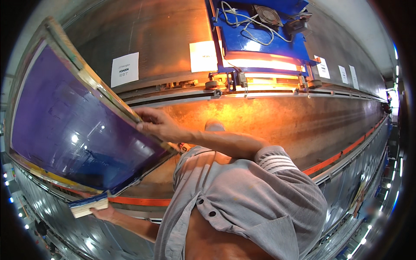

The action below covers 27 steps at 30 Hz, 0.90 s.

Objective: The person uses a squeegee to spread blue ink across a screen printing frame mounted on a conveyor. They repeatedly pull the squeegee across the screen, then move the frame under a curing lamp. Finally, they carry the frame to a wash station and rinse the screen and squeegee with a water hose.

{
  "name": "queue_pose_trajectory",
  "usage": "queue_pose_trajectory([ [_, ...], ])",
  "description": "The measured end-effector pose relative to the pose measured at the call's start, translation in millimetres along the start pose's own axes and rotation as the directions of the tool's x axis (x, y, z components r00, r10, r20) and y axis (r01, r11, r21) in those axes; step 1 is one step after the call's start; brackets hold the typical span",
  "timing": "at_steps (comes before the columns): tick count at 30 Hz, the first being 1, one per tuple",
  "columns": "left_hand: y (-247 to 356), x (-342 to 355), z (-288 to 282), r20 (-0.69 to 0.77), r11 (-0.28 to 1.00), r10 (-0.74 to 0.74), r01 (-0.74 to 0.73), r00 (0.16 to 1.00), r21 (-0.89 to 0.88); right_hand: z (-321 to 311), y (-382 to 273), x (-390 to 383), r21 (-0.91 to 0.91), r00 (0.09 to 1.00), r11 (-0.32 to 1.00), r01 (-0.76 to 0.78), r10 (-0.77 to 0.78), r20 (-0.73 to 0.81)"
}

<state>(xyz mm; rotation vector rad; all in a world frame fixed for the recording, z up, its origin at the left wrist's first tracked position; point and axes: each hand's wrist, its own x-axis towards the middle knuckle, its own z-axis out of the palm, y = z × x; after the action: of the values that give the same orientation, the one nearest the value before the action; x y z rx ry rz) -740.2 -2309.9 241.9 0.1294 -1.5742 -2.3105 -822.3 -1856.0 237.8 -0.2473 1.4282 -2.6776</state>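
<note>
Currently, your right hand (pixel 161 124) is closed on the right-hand edge of the framed purple screen (pixel 65 112). The screen is tilted and extends leftward from that hand; in the view, it lies above your left hand (pixel 103 213). Your left hand is closed on a wooden squeegee (pixel 89 208) with a blue edge, positioned at the screen's lower rim. Whether squeegee and rim touch cannot be determined.

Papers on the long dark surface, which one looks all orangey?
The sheet just left of the blue machine. Its orange glow sets it apart; the other sheets look white.
</note>
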Motion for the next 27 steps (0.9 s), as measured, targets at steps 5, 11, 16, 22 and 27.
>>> queue_pose_trajectory([
  [5,60,35,-46,-0.064,0.963,-0.042,0.057,0.997,0.264,-3,48,-31,-0.05,0.928,0.983,-0.179,0.186,0.324],
  [11,29,12,-77,-0.403,0.943,-0.025,0.156,0.915,0.295,-47,47,-48,-0.266,0.737,0.949,-0.17,0.302,0.604],
  [16,2,-2,-113,-0.48,0.972,-0.069,0.167,0.875,0.165,-126,-58,-2,-0.652,0.699,0.758,0.02,0.456,0.551],
  [22,11,-36,-96,-0.547,0.962,0.016,0.137,0.837,0.237,-357,-263,148,-0.999,0.507,-0.03,0.033,-0.861,0.042],
  [27,-3,-42,-77,-0.647,0.935,0.084,0.165,0.757,0.315,-476,-354,163,-0.802,0.447,-0.028,-0.597,-0.841,-0.303],
])
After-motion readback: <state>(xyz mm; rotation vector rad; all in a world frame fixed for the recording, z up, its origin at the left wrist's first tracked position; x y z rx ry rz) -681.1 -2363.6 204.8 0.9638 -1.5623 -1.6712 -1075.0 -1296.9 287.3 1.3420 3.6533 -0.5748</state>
